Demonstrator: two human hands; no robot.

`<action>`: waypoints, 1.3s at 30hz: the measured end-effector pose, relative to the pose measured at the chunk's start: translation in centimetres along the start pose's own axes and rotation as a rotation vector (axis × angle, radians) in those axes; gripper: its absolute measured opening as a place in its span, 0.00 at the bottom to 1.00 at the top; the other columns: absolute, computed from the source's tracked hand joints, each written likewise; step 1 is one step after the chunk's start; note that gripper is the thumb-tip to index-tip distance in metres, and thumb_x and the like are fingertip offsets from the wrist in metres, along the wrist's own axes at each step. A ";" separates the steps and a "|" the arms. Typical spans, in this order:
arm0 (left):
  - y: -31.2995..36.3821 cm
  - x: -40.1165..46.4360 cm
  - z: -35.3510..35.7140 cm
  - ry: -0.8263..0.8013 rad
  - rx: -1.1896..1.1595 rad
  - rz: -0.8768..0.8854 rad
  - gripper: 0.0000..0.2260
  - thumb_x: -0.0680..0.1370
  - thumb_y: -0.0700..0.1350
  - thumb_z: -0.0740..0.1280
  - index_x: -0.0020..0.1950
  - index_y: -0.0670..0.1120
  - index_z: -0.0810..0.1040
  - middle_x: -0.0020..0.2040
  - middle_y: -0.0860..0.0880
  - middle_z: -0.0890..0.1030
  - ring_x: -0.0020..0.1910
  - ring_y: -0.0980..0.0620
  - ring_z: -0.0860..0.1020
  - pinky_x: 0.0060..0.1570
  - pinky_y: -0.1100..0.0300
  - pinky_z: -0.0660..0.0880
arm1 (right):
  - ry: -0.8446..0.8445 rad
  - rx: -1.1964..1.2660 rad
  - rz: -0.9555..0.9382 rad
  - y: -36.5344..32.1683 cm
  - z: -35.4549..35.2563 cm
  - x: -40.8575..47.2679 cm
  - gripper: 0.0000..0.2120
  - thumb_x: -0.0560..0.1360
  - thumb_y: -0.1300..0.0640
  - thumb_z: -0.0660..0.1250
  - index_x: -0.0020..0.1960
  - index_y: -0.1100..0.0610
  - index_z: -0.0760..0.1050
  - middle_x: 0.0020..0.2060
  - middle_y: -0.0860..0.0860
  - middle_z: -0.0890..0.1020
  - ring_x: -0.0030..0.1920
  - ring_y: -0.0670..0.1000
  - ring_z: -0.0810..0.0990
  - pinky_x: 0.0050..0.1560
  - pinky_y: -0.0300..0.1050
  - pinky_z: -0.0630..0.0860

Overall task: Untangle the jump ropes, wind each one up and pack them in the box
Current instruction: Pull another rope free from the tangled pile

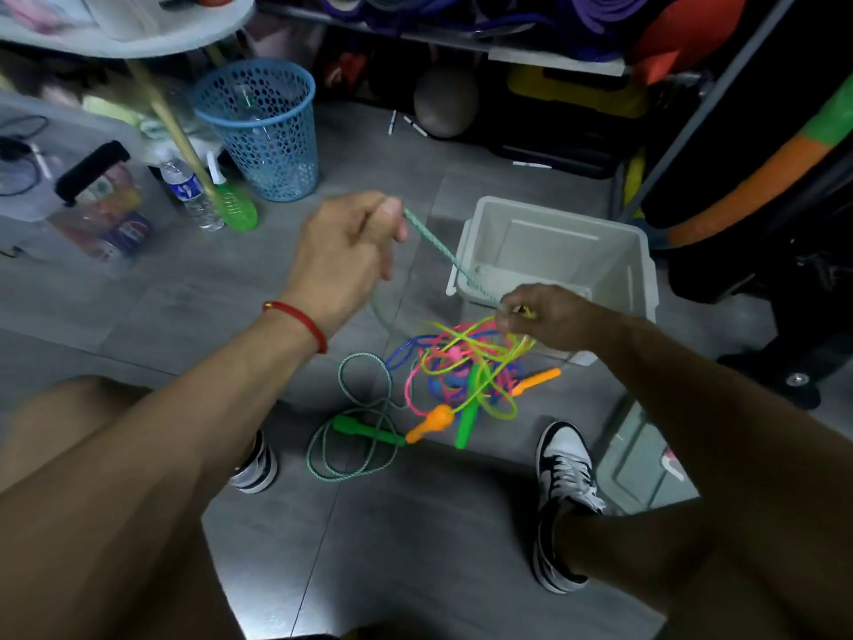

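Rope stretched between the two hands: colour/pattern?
Pale green-and-white twisted braid, clearest in the head view.

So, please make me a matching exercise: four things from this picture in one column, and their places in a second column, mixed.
Things:
1. box
2. blue basket
3. braided green rope
4. water bottle

Places:
A. stretched between the left hand and the right hand
B. on the floor, left of the blue basket
C. behind the rope tangle
D. far left, under the shelf

Pairs: 1-C, 2-D, 3-A, 4-B

Green rope (438,244) between both hands, apparently taut
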State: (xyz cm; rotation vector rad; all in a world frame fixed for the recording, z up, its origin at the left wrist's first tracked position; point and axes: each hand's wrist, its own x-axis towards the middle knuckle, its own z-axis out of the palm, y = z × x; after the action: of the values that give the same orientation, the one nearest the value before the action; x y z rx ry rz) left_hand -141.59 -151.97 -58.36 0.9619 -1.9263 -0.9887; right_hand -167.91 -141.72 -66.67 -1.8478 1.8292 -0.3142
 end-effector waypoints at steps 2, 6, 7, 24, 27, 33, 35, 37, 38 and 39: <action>-0.9 0.8 -1.4 0.118 0.038 -0.097 0.15 0.79 0.53 0.59 0.38 0.49 0.79 0.28 0.47 0.77 0.29 0.50 0.74 0.34 0.58 0.71 | 0.093 0.027 -0.014 -0.6 -1.8 0.4 0.08 0.79 0.53 0.70 0.43 0.56 0.80 0.36 0.48 0.79 0.38 0.44 0.75 0.43 0.39 0.71; -2.9 2.0 -3.7 -0.136 0.741 -0.371 0.18 0.72 0.52 0.57 0.52 0.46 0.82 0.54 0.40 0.82 0.55 0.37 0.79 0.58 0.47 0.76 | 0.093 0.066 -0.007 -2.4 -4.3 0.5 0.07 0.78 0.59 0.69 0.50 0.48 0.81 0.39 0.47 0.86 0.40 0.50 0.83 0.45 0.47 0.79; -3.0 1.7 -3.7 -0.272 0.886 -0.413 0.17 0.74 0.51 0.59 0.56 0.46 0.80 0.59 0.39 0.80 0.59 0.36 0.77 0.61 0.48 0.75 | 0.087 0.072 -0.014 -2.8 -4.6 0.3 0.09 0.77 0.61 0.69 0.51 0.48 0.80 0.39 0.46 0.87 0.42 0.49 0.84 0.47 0.47 0.79; -0.2 -1.8 3.6 -0.498 0.412 -0.019 0.12 0.82 0.48 0.63 0.42 0.49 0.82 0.30 0.56 0.76 0.38 0.51 0.76 0.43 0.60 0.69 | -0.022 0.031 -0.109 -6.2 -3.6 -0.4 0.06 0.75 0.50 0.70 0.51 0.49 0.77 0.42 0.41 0.82 0.38 0.38 0.76 0.40 0.32 0.69; -0.9 -1.6 3.1 -0.450 0.303 -0.072 0.10 0.81 0.47 0.64 0.44 0.48 0.83 0.33 0.49 0.82 0.38 0.46 0.82 0.43 0.58 0.76 | -0.157 0.077 -0.014 -4.3 -3.8 -0.5 0.05 0.74 0.61 0.69 0.46 0.53 0.82 0.37 0.43 0.83 0.36 0.38 0.77 0.42 0.34 0.71; -1.5 -1.3 2.5 -0.515 0.125 -0.231 0.08 0.77 0.48 0.63 0.41 0.50 0.79 0.39 0.45 0.84 0.41 0.46 0.86 0.47 0.42 0.82 | -0.064 0.343 0.041 -5.7 -4.4 -0.5 0.04 0.80 0.62 0.67 0.51 0.58 0.80 0.36 0.53 0.85 0.36 0.44 0.80 0.40 0.32 0.72; -1.0 -1.4 2.8 -0.506 0.047 -0.263 0.09 0.80 0.43 0.63 0.40 0.48 0.78 0.42 0.41 0.85 0.46 0.43 0.85 0.50 0.39 0.81 | -0.011 0.310 0.030 -6.7 -4.0 -0.4 0.08 0.82 0.54 0.65 0.53 0.59 0.78 0.35 0.57 0.84 0.33 0.48 0.80 0.37 0.37 0.73; -0.5 -1.6 3.2 -0.477 -0.069 -0.315 0.12 0.83 0.38 0.61 0.41 0.46 0.76 0.45 0.38 0.83 0.49 0.39 0.84 0.52 0.40 0.81 | 0.028 0.249 0.057 -7.4 -3.3 -0.3 0.11 0.84 0.50 0.61 0.53 0.58 0.76 0.32 0.57 0.83 0.29 0.52 0.81 0.33 0.39 0.74; -0.3 -1.6 3.4 -0.453 -0.101 -0.330 0.12 0.83 0.37 0.60 0.41 0.45 0.76 0.45 0.38 0.82 0.49 0.39 0.84 0.51 0.41 0.81 | 0.032 0.262 0.080 -7.6 -3.0 -0.3 0.11 0.84 0.51 0.59 0.53 0.58 0.74 0.31 0.57 0.83 0.26 0.54 0.81 0.30 0.40 0.74; -0.1 -1.5 3.6 -0.433 -0.111 -0.330 0.12 0.83 0.37 0.60 0.42 0.44 0.76 0.45 0.39 0.81 0.46 0.40 0.84 0.50 0.42 0.82 | 0.040 0.274 0.098 -7.9 -2.7 -0.3 0.11 0.85 0.51 0.57 0.53 0.57 0.73 0.31 0.57 0.82 0.24 0.56 0.80 0.28 0.40 0.74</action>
State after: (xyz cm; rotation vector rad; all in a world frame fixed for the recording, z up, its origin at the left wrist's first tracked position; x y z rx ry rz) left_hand -144.01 -149.61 -60.35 1.0898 -2.0653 -1.5862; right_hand -162.47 -142.29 -60.33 -1.5702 1.7956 -0.5411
